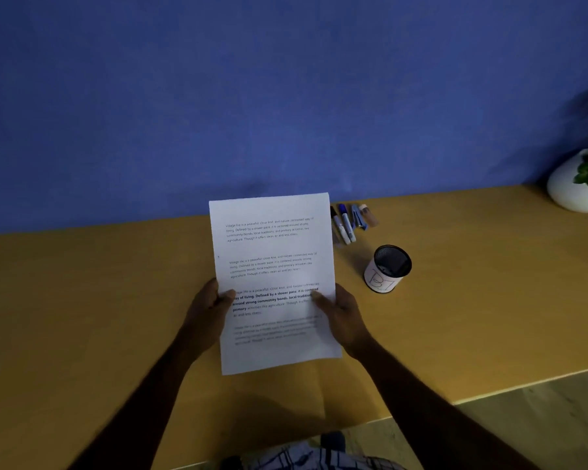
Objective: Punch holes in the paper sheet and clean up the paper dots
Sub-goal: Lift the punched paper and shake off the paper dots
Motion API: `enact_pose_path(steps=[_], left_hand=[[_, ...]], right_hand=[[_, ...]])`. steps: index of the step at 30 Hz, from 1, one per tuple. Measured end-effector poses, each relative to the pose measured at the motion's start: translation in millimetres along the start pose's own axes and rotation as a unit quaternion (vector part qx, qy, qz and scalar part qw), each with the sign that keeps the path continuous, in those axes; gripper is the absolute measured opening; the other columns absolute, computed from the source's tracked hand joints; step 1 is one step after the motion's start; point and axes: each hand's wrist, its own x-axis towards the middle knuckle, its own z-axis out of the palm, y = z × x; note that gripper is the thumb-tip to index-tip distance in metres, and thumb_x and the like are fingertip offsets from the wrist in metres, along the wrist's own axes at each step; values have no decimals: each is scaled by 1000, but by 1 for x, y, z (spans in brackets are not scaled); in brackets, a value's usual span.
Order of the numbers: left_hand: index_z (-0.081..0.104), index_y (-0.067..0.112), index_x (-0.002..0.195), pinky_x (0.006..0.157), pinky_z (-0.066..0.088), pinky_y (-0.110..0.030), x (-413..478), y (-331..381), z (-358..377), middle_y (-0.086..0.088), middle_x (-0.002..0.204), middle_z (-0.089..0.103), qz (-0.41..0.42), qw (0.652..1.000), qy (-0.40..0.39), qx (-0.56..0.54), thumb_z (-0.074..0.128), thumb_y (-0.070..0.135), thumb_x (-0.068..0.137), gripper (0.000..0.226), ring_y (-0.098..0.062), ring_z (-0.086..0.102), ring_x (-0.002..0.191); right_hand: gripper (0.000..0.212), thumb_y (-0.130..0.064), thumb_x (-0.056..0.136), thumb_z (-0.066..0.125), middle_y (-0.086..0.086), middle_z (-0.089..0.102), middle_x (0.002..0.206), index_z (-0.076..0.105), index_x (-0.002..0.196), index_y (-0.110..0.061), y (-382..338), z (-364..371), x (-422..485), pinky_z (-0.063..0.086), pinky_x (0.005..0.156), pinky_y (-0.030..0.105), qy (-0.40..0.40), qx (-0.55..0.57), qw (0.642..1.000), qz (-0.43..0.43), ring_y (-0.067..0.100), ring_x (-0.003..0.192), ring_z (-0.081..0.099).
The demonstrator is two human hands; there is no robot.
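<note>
A white paper sheet (272, 252) printed with several paragraphs of text is held upright above the yellow table (99, 300), in the middle of the view. My left hand (207, 310) grips its left edge, thumb on the printed side. My right hand (340, 313) grips the right edge the same way. No hole punch shows in view; whatever lies behind the sheet is hidden.
A black mesh cup (387, 271) with a white label stands to the right of the sheet. Several markers and pens (348, 222) lie by the blue wall (286, 96). A white plant pot (577, 184) sits at the far right. The table's front edge runs lower right.
</note>
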Motion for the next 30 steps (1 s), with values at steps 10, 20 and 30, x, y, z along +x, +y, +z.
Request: enact_pose_path(steps=[10, 20, 30], left_hand=[[67, 13, 108, 63, 44, -25, -11, -46, -54, -1, 94, 69, -63, 978, 153, 127, 55, 15, 94, 18, -16, 64, 79], [64, 13, 122, 81, 51, -37, -13, -101, -97, -12, 108, 71, -117, 951, 190, 216, 62, 17, 89, 34, -30, 66, 94], [62, 11, 123, 83, 50, -38, -29, -130, -118, -13, 112, 69, -146, 941, 223, 208, 62, 13, 89, 34, -32, 64, 96]], right_hand=[[19, -9, 94, 58, 4, 72, 107, 66, 111, -5, 25, 77, 0, 56, 88, 36, -45, -12, 994, 99, 16, 95, 70], [24, -9, 92, 58, 9, 65, 113, 58, 115, -3, 47, 144, 5, 50, 87, 34, -30, -97, 981, 167, 25, 103, 61], [39, -30, 88, 66, 2, 65, 118, 53, 121, -13, 63, 173, 0, 56, 86, 40, -95, -256, 948, 160, 23, 104, 65]])
